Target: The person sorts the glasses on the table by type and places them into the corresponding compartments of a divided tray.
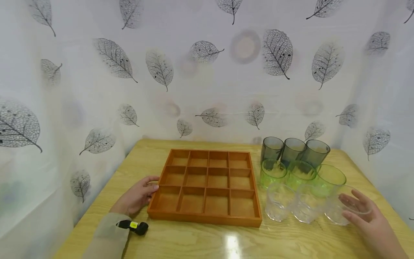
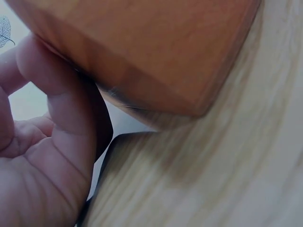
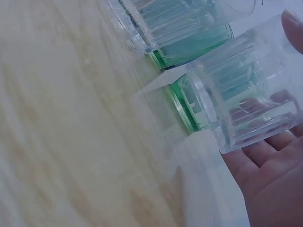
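A brown wooden box, divided into several compartments with nothing in them, lies on the table. My left hand rests against its left outer side, thumb and forefinger at the wall; the left wrist view shows a fingertip touching the box. At the front right, my right hand holds a clear glass tumbler, thumb on the near side and fingers round the far side. Those fingers show through the glass in the right wrist view. Two more clear tumblers, one the middle glass, stand to its left.
Behind the clear tumblers stand three green glasses, and behind those three dark grey glasses. All sit close right of the box on the wooden table. A leaf-patterned curtain encloses the back and sides.
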`<control>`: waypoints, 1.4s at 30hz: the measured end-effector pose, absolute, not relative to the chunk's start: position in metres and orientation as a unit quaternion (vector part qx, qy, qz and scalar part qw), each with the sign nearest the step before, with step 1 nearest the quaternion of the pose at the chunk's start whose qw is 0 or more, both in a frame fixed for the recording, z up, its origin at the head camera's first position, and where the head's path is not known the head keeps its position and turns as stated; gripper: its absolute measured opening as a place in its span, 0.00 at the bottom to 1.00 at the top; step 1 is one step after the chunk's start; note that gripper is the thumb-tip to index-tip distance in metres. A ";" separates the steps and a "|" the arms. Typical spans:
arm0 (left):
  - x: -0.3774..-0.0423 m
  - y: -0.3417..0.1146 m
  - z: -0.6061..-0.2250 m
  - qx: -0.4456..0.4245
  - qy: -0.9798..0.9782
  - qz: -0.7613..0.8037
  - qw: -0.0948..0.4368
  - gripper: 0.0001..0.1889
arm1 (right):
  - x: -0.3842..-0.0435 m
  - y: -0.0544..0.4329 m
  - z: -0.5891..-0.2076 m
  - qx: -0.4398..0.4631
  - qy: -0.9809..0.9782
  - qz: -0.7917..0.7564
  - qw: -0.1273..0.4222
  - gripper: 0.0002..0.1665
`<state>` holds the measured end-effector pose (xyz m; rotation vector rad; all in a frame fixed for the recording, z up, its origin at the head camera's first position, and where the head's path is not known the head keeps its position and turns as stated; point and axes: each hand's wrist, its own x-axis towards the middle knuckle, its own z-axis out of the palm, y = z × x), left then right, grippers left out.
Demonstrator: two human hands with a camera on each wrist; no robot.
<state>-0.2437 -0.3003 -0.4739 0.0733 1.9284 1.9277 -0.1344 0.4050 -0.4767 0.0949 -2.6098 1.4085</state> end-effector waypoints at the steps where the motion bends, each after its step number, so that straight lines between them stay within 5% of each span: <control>1: -0.244 -0.301 -0.474 0.024 0.691 0.692 0.205 0.30 | -0.134 0.405 -0.476 0.035 -0.875 0.473 0.093 0.49; 10: -0.246 -0.296 -0.478 0.028 0.697 0.688 0.201 0.12 | -0.132 0.405 -0.454 0.149 -0.728 0.648 0.164 0.45; 16: -0.244 -0.293 -0.476 0.020 0.702 0.682 0.204 0.09 | -0.133 0.397 -0.427 0.237 -0.638 0.705 0.198 0.42; 28: -0.239 -0.294 -0.471 0.014 0.709 0.677 0.195 0.07 | -0.146 0.340 -0.368 0.169 -0.792 0.577 0.109 0.48; 42: -0.237 -0.294 -0.471 0.016 0.714 0.673 0.192 0.09 | -0.173 0.260 -0.333 0.171 -0.834 0.518 0.081 0.45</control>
